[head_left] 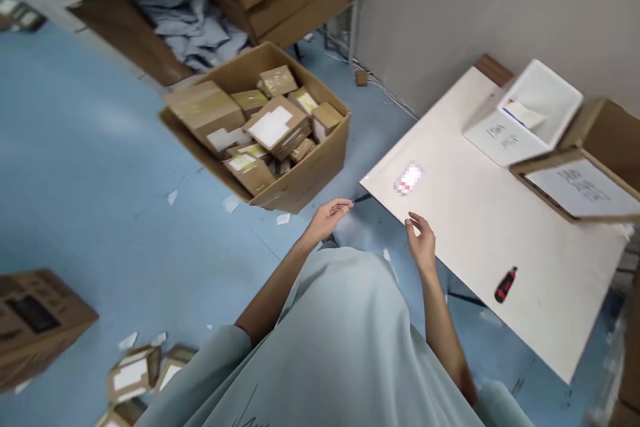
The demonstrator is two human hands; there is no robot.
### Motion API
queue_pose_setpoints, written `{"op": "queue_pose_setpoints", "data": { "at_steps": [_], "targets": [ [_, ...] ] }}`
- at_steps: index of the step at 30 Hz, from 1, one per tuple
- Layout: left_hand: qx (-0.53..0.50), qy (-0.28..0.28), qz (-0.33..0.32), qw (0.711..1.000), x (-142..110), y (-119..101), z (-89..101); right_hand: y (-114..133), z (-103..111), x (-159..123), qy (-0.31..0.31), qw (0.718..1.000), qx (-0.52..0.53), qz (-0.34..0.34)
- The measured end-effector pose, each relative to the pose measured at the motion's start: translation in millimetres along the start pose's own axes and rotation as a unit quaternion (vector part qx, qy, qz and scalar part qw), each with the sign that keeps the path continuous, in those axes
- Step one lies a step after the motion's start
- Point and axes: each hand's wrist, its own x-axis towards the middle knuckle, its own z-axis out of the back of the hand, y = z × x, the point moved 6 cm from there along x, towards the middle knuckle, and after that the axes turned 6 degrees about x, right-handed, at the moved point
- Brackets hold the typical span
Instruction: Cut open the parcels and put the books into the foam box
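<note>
Both hands are bare and hold nothing. The left hand (330, 219) is half relaxed, its fingers close together and slightly bent, in the gap between the carton (316, 177) and the table (465, 213). The right hand (423, 243) has a wider gap between thumb and curved fingers, and shows against the table's near edge; whether it touches the edge, I cannot tell.

The carton stands open, filled with small boxes (279, 123), several with white labels and yellowish tape. It is just beyond the left hand and apart from it.

On the table, near the corner closest to the carton, lies a pixelated item (409, 177), a little beyond the right hand's fingertips; what it is, I cannot tell. A red and black cutter (506, 285) lies farther right, near the same edge. At the back stand a white bin (500, 137) with something pale inside and, just beside it, an open box (613, 137) with a written sheet (585, 187) on its front.

Paper scraps (283, 219) are scattered on the blue floor (200, 267)
</note>
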Motion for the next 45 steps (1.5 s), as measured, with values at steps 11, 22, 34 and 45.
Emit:
{"op": "queue_pose_setpoints", "data": {
  "at_steps": [11, 22, 34, 45],
  "targets": [
    [-0.123, -0.272, 0.071, 0.952, -27, 66, 187.2, 99, -205, 101, 0.222, 0.965, -0.064, 0.125],
    [-0.116, -0.357, 0.162, 0.912, 90, 72, 265.5, 132, -404, 244, 0.36, 0.921, -0.074, 0.129],
    [-0.087, -0.427, 0.359, 0.825, 236, 117, 337.5, 116, -583, 373, 0.45, 0.871, -0.196, 0.038],
    [-0.093, -0.497, 0.266, 0.821, 234, 91, 347.4, 140, -560, 374, 0.398, 0.911, -0.066, 0.088]
  ]
}}
